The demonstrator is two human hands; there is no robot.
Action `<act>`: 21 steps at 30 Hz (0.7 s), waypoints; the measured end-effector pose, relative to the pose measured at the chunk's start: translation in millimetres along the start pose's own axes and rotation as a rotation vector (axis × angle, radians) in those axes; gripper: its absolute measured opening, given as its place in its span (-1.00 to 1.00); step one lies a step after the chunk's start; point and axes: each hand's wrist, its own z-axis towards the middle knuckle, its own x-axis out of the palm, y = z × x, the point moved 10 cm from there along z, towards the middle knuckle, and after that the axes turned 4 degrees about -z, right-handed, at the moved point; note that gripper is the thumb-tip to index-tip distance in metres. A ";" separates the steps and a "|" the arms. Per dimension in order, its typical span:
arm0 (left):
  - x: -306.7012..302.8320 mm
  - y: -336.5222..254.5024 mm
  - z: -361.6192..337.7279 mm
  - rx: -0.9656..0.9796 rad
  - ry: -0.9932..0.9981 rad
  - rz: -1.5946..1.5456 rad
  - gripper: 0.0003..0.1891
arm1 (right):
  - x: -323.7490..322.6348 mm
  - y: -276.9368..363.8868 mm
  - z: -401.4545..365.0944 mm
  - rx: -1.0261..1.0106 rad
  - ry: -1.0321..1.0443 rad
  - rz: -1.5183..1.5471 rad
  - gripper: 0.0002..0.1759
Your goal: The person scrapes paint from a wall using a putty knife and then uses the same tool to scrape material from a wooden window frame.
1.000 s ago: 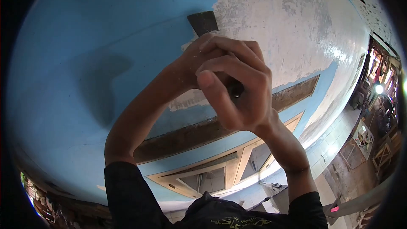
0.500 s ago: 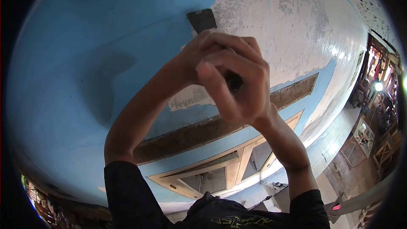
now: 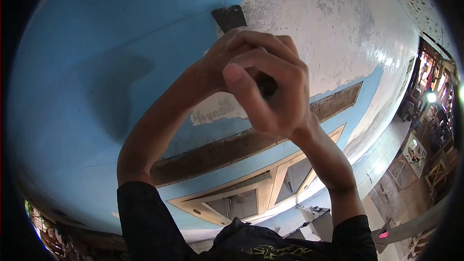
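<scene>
A scraper with a broad dark blade (image 3: 230, 18) is pressed to the wall, its edge where blue paint (image 3: 159, 5) meets the bare whitish patch (image 3: 309, 24). My right hand (image 3: 278, 84) is closed round the handle, whose dark end (image 3: 267, 87) shows between thumb and fingers. Farther up, close to the blade, my left hand (image 3: 224, 53) is also closed on the scraper, partly covered by the right one. Both arms are raised in front of me.
Below my hands a brown ledge (image 3: 217, 157) runs along the wall. Under it are wooden-framed cabinet doors (image 3: 270, 183). Far right, a cluttered room holds a lit lamp (image 3: 431, 97) and a small table with things on it (image 3: 414, 152).
The scraper blade has shifted slightly up the wall, and both hands have moved a little with it. My grip looks the same.
</scene>
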 end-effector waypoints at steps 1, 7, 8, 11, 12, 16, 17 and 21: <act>-1.2 1.8 -0.8 0.000 -0.010 -0.024 -0.80 | 2.3 -2.3 1.0 -0.012 0.001 0.018 -0.79; 1.8 13.6 -5.7 -0.087 0.035 0.036 -0.68 | -0.4 -0.2 2.1 0.005 -0.023 0.047 -0.77; 0.7 14.8 -3.8 -0.075 0.041 0.036 -0.66 | 0.6 -1.2 1.3 -0.015 -0.046 0.023 -0.76; -2.0 15.6 3.2 -0.048 0.058 -0.027 -0.63 | -1.9 -11.9 9.1 0.088 -0.028 0.124 -0.77; 0.6 11.6 2.2 -0.086 0.062 -0.031 -0.64 | -2.3 -8.9 7.0 0.069 -0.030 0.120 -0.77; 0.9 -3.6 6.5 -0.007 0.077 0.087 -0.65 | -0.9 -0.5 3.1 0.018 -0.030 0.086 -0.77; 2.7 -7.4 6.6 0.025 0.084 0.122 -0.65 | -0.3 -2.0 4.0 0.030 -0.031 0.104 -0.77; 16.4 -10.4 -7.9 0.296 0.003 0.384 -0.63 | 1.1 -3.2 -5.3 0.030 0.021 0.105 -0.74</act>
